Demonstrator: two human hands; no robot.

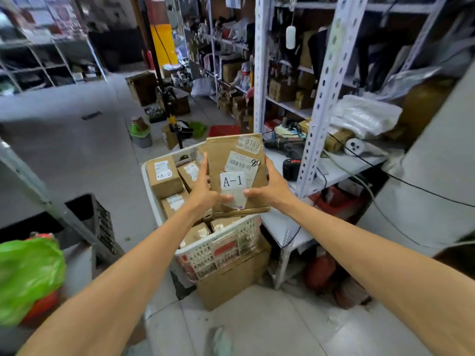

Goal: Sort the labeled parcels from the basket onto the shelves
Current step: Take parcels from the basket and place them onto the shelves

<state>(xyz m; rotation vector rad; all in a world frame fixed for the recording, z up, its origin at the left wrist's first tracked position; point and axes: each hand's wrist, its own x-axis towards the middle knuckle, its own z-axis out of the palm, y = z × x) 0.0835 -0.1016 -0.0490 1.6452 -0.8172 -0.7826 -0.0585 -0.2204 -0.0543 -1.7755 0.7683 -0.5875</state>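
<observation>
I hold a flat brown cardboard parcel (pixel 235 160) labelled "A-1" upright above the white plastic basket (pixel 231 242). My left hand (pixel 204 192) grips its left edge, thumb on the front near the bottom. My right hand (pixel 270 190) grips its right edge, thumb also on the front. The parcel carries a barcode label, a sticker reading "0180" and a handwritten "80". Several more brown parcels lie in the basket, one (pixel 164 177) marked "A-2". White metal shelves (pixel 321 80) stand to the right.
The basket sits on a cardboard box (pixel 231 283) on the tiled floor. A low shelf board (pixel 334 170) to the right holds a drill and cables. A black crate (pixel 100 222) and a green bag (pixel 28 273) are at left. Open floor lies ahead left.
</observation>
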